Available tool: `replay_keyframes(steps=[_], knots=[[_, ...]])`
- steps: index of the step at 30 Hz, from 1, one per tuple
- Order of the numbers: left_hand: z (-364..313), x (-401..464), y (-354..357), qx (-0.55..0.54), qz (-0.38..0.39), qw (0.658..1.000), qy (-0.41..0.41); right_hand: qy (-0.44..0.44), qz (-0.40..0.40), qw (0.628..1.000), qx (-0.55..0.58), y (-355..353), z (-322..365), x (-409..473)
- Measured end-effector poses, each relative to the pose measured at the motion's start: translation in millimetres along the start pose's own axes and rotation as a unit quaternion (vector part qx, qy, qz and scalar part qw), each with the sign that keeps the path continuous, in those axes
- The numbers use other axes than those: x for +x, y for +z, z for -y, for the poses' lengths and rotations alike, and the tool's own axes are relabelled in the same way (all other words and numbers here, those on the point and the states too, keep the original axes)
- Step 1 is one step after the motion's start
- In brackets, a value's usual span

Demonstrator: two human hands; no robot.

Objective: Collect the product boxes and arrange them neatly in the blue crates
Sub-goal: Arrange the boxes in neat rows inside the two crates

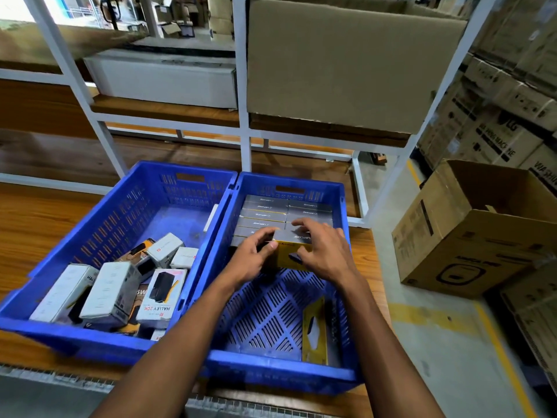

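Both hands grip one grey-and-yellow box inside the right blue crate: left hand with curled fingers on its left end, right hand draped over the top.

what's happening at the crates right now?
A person is packing product boxes into two blue crates on a wooden bench. Both the left hand and right hand hold a grey-and-yellow box in the right crate, setting it against the neat rows of grey boxes at the far end. One yellow box stands near the front. The left crate holds a loose jumble of white boxes.
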State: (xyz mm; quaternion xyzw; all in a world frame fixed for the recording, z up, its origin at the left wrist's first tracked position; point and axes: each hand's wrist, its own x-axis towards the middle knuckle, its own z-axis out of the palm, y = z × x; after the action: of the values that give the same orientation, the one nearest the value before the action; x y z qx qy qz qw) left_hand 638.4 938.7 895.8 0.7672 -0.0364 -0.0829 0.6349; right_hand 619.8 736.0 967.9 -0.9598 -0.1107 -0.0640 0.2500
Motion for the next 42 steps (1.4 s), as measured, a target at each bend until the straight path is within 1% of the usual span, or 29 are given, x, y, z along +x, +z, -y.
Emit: replay_keyframes(steps=[5, 8, 12, 14, 20, 24, 26, 29, 31, 36, 39, 42], knots=[[6, 2, 3, 0.03, -0.018, 0.999, 0.005, -0.033, -0.004, 0.998, -0.061, 4, -8, 1], [17, 8, 3, 0.046, -0.025, 0.998, 0.016, -0.04, -0.026, 0.993, -0.107, 11, -12, 0], [17, 8, 5, 0.057, -0.035, 0.997, 0.028, -0.002, -0.04, 0.986, -0.162, 18, -13, -5], [18, 9, 5, 0.081, -0.043, 0.995, 0.041, 0.016, -0.056, 0.982, -0.181, 21, -11, -8], [17, 6, 8, 0.151, -0.06, 0.98, 0.116, 0.054, -0.061, 0.973, -0.216, 28, -9, -7], [18, 3, 14, 0.242, -0.04, 0.95, 0.194, 0.071, -0.037, 0.961, -0.265, 33, -17, -5], [17, 4, 18, 0.271, -0.048, 0.938, 0.209, 0.07, -0.027, 0.956, -0.282, 35, -17, -4], [18, 7, 19, 0.285, -0.067, 0.933, 0.211, 0.094, -0.023, 0.952, -0.291, 39, -10, -2], [21, 7, 19, 0.289, -0.063, 0.932, 0.21, 0.112, -0.036, 0.951, -0.285, 41, -6, -3], [27, 6, 18, 0.292, -0.054, 0.931, 0.212, 0.125, -0.033, 0.962, -0.241, 48, -8, -5], [31, 8, 17, 0.287, -0.066, 0.936, 0.193, 0.121, -0.013, 0.962, -0.245, 49, -9, -6], [36, 11, 16, 0.27, -0.055, 0.948, 0.159, 0.116, 0.011, 0.966, -0.232, 54, -14, -7]])
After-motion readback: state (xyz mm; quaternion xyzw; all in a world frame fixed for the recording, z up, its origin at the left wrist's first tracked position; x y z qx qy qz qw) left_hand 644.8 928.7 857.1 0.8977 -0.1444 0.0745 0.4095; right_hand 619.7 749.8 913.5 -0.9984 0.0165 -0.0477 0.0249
